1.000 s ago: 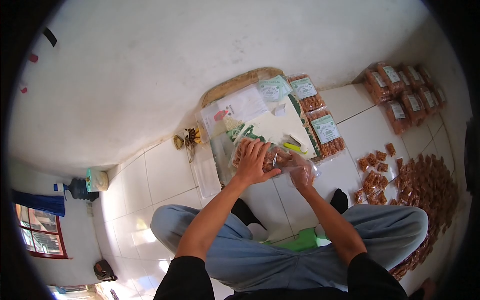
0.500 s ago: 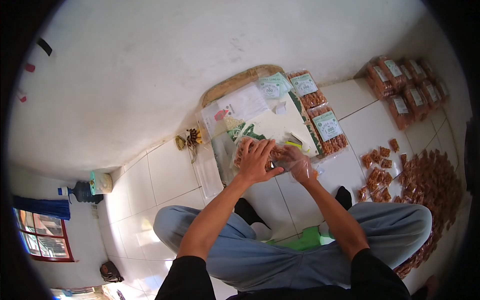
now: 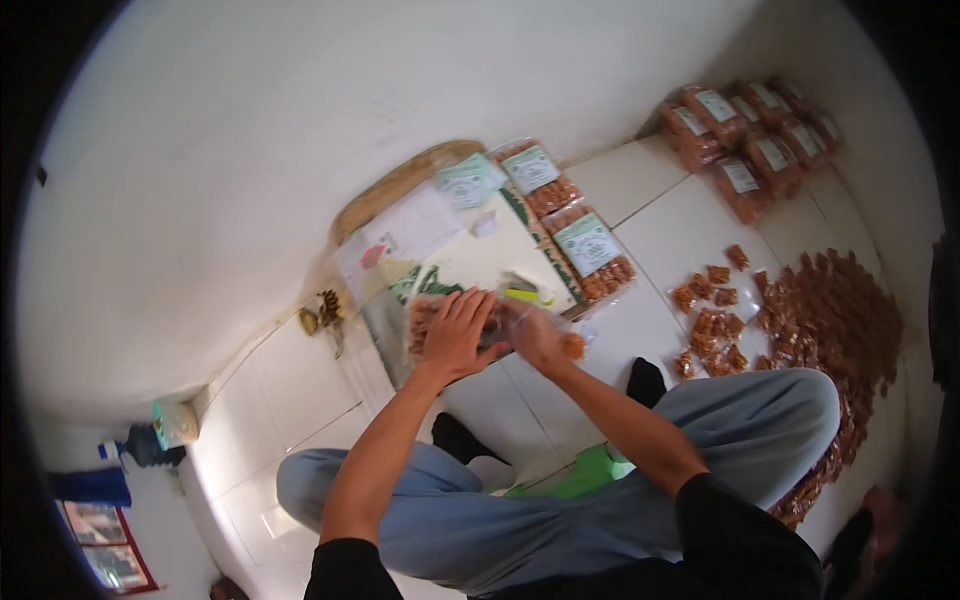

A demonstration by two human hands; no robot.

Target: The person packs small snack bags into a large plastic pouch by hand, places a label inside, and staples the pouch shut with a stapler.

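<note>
A clear plastic bag of brown snacks lies at the near edge of a low board. Spread over the top of the bag, my left hand has its fingers extended. My right hand, slightly blurred, is closed round the bag's right end, where a few orange snacks show through the plastic. Just beyond my right hand is a yellow-green cutter. Flat plastic bags and pale green labels rest on the board's far part.
Two labelled snack packs lie along the board's right side. Small packets are scattered on the tiles beside a large heap of packets. More filled packs are stacked by the wall. A green cloth lies between my legs.
The view has shifted, so the board and packs appear further left. My right hand has drawn in closer to my left hand along the bag.
</note>
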